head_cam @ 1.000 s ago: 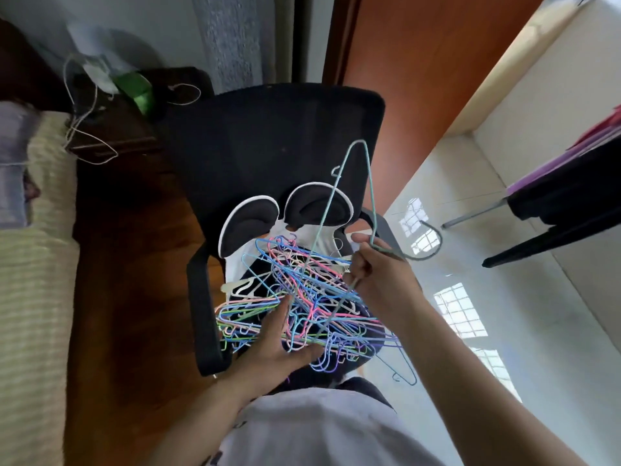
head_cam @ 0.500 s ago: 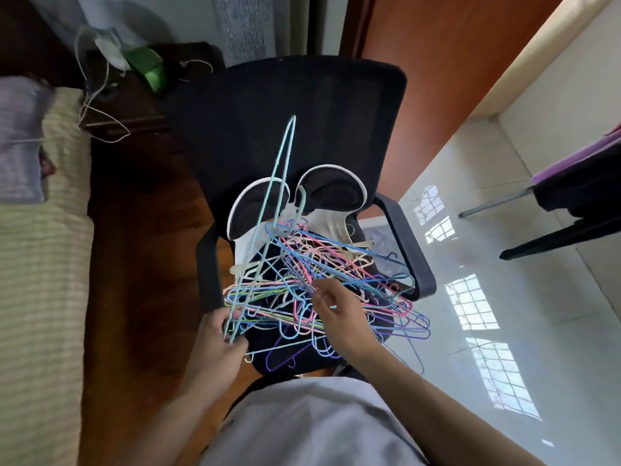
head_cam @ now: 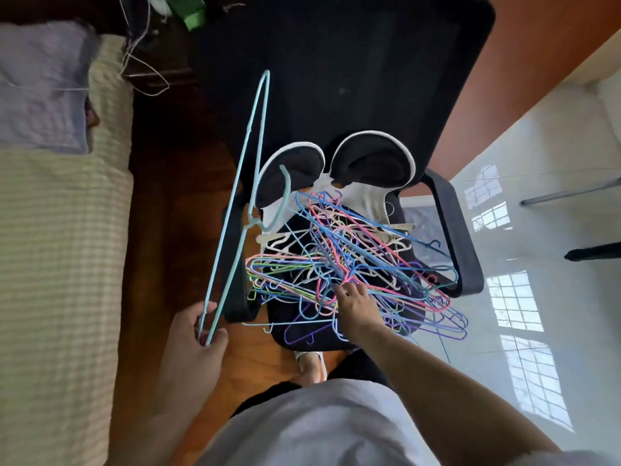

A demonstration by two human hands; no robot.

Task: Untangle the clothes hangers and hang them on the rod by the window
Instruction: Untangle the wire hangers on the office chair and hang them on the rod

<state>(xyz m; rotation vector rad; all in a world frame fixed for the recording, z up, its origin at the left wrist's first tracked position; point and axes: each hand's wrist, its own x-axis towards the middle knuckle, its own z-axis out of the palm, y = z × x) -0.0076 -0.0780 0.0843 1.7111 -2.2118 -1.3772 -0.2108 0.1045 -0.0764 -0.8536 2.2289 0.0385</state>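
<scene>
Light blue wire hanger stands clear of the pile, long axis running steeply up and away from the person, far tip over the black chair back, hook curling right. Left hand pinches its near corner, left of the chair seat. Right hand reaches into the tangled hangers heaped on the seat, fingers among the wires; grasp cannot be determined.

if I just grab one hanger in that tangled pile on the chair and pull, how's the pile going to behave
Probably as one clump: the tangled pile of hangers has hooks and thin frames threaded through each other. It looks light, so it may slide across the chair seat. Strands overhanging the front edge could spill onto the floor.
</scene>
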